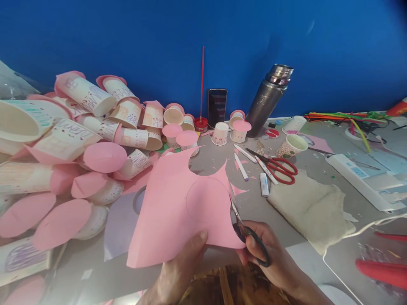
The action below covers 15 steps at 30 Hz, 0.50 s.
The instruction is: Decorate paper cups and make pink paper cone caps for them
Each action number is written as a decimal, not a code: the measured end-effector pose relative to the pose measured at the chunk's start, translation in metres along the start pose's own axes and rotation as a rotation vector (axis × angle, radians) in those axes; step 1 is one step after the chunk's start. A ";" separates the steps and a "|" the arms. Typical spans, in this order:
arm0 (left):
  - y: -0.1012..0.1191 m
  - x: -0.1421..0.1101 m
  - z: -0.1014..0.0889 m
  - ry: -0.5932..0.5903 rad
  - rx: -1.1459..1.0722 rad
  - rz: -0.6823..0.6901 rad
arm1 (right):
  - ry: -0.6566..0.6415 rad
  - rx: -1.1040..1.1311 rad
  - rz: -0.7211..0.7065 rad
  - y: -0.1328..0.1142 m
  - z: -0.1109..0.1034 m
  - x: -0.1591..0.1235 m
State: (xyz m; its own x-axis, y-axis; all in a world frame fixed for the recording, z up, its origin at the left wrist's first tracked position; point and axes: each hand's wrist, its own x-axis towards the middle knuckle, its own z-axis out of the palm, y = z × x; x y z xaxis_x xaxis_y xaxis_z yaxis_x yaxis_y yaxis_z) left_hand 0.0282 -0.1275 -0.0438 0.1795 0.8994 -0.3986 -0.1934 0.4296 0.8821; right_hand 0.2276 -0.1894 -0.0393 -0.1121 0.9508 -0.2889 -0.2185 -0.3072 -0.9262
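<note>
My left hand (187, 254) grips the lower edge of a pink sheet of paper (168, 203), thumb on top and fingers hidden beneath. A faint circle is drawn on the sheet, and curved pieces have been cut from its top and right edges. My right hand (263, 250) is closed round the black handles of a pair of scissors (237, 212). Their blades point away from me, partly spread, at the sheet's right edge by the drawn circle. Under the sheet's left side lies a purple sheet (119, 228).
Many decorated paper cups (85, 93) with pink paper pieces are heaped at the left. A dark flask (267, 99) and a phone (217, 106) stand by the blue wall. Red-handled scissors (286, 169), markers (241, 167), a cloth (308, 203) and a power strip (359, 178) lie at the right.
</note>
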 end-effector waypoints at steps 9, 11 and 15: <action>0.008 0.002 0.000 -0.171 -0.089 -0.089 | 0.009 -0.007 0.002 -0.003 0.001 0.002; 0.007 0.003 0.000 -0.188 -0.124 -0.113 | 0.017 0.032 0.005 -0.001 0.002 0.003; 0.000 0.003 -0.004 -0.170 -0.115 -0.155 | 0.022 0.062 0.019 0.002 0.002 0.004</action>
State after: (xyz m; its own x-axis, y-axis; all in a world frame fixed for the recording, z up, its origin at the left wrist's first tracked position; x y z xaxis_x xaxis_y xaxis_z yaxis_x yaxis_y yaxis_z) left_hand 0.0245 -0.1245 -0.0458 0.3731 0.7997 -0.4704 -0.2576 0.5763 0.7756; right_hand 0.2250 -0.1867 -0.0417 -0.0961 0.9451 -0.3123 -0.2764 -0.3268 -0.9038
